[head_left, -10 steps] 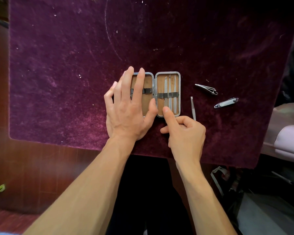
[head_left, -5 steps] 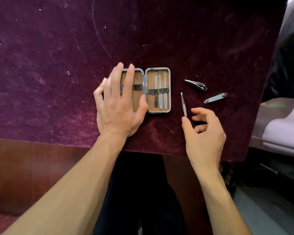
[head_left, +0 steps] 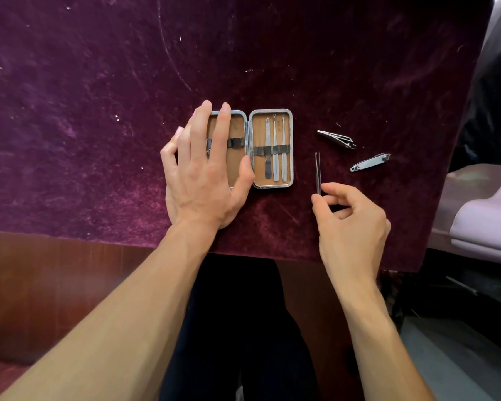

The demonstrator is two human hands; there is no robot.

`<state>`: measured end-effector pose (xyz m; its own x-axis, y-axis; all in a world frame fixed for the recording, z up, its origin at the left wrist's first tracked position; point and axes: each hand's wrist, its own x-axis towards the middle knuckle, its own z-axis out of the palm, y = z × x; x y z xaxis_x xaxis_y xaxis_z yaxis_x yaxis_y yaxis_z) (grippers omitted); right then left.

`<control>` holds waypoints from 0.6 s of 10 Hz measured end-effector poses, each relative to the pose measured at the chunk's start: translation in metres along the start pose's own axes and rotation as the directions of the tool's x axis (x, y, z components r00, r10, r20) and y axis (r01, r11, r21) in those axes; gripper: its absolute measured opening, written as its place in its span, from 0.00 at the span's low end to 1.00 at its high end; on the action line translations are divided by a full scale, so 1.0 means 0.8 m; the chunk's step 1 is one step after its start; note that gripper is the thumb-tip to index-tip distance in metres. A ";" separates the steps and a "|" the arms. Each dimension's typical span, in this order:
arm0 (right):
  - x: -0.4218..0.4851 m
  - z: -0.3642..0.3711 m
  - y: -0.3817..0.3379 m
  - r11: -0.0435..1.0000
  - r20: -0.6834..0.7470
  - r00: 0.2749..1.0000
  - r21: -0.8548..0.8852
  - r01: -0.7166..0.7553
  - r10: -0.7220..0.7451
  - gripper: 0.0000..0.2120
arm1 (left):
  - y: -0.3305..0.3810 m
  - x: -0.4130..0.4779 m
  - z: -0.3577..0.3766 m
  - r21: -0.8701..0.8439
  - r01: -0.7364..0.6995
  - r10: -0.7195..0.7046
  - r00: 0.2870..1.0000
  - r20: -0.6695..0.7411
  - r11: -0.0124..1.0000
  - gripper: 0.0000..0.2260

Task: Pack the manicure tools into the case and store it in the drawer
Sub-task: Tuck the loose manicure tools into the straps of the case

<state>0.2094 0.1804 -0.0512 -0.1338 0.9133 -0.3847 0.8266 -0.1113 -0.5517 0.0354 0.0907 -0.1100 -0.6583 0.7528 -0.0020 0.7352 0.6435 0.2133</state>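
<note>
- A dark purple velvet cloth, flecked with white lint, covers a reddish-brown wooden table.
- The manicure case lies open flat near the middle of the cloth: a small metal-rimmed box with rounded corners, 2 hinged halves lined in tan, each crossed by a dark elastic band.
- The right half holds 3 slim steel tools side by side under the band, tips pointing away from the person.
- The left hand lies flat on the left half, fingers spread and relaxed, thumb along the hinge, gripping nothing.
- The right hand pinches the near end of the tweezers between thumb and forefinger; the other fingers are curled in.
- The tweezers lie on the cloth just right of the case, pointing away.
- 2 nail clippers sit further right, apart from each other: the upper clipper and the lower clipper.
</note>
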 end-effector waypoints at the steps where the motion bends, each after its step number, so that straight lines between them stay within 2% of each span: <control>1: -0.002 -0.001 -0.001 1.000 -0.015 1.000 -0.023 0.012 -0.013 0.03 | 0.000 0.000 0.000 0.002 0.000 0.000 1.000 -0.002 1.000 0.30; 2: -0.002 -0.002 0.002 0.999 -0.004 1.000 -0.031 0.016 -0.016 0.03 | 0.000 0.000 0.000 0.006 -0.001 0.001 1.000 -0.007 1.000 0.30; 3: -0.002 -0.009 0.002 0.999 0.023 1.000 0.052 0.002 -0.003 0.04 | -0.001 0.000 -0.002 0.003 0.001 -0.001 1.000 -0.006 1.000 0.30; 4: -0.007 -0.016 -0.003 0.966 0.116 0.993 0.260 -0.013 -0.018 0.02 | 0.000 -0.001 -0.002 0.006 -0.002 0.002 1.000 -0.005 1.000 0.30; 5: -0.014 -0.010 -0.010 0.920 0.333 0.942 0.377 -0.108 -0.026 0.04 | 0.001 0.000 -0.001 0.009 -0.006 0.006 1.000 -0.005 1.000 0.30; 6: -0.021 0.006 -0.015 0.920 0.451 0.892 0.359 -0.157 -0.024 0.03 | 0.000 -0.001 -0.001 0.018 -0.004 0.004 1.000 -0.006 1.000 0.30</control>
<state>0.1994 0.1647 -0.0415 -0.3852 0.6411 -0.6638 0.5857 -0.3861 -0.7127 0.0358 0.0901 -0.1093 -0.6560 0.7548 0.0044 0.7408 0.6427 0.1954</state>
